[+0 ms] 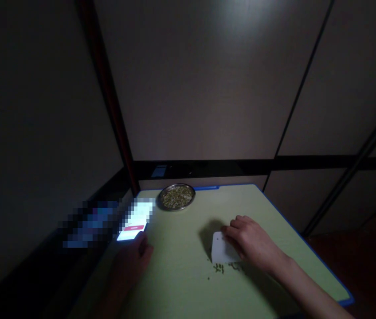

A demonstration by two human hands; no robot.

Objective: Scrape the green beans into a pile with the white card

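My right hand (pixel 249 241) is closed over the right part of a white, round-cornered piece (pixel 221 248) low over the table. A few small specks show on its face; whether it is a card or a shallow container I cannot tell. Small greenish beans (pixel 219 268) lie scattered along its near edge. At the left, my left hand (pixel 133 259) has its fingers curled at the lower right corner of a phone (pixel 135 228) with a lit screen. Dimness hides part of this grip. Farther back, a round metal plate (pixel 193 200) holds many similar beans.
The light green table (pixel 181 248) has a blue edge (pixel 307 251). Behind it stands a panelled wall or cabinet (pixel 201 88) with a dark band. A dark glossy surface at the left bears a blurred reflection (pixel 90 226). Reddish dark floor (pixel 354 252) shows at the right.
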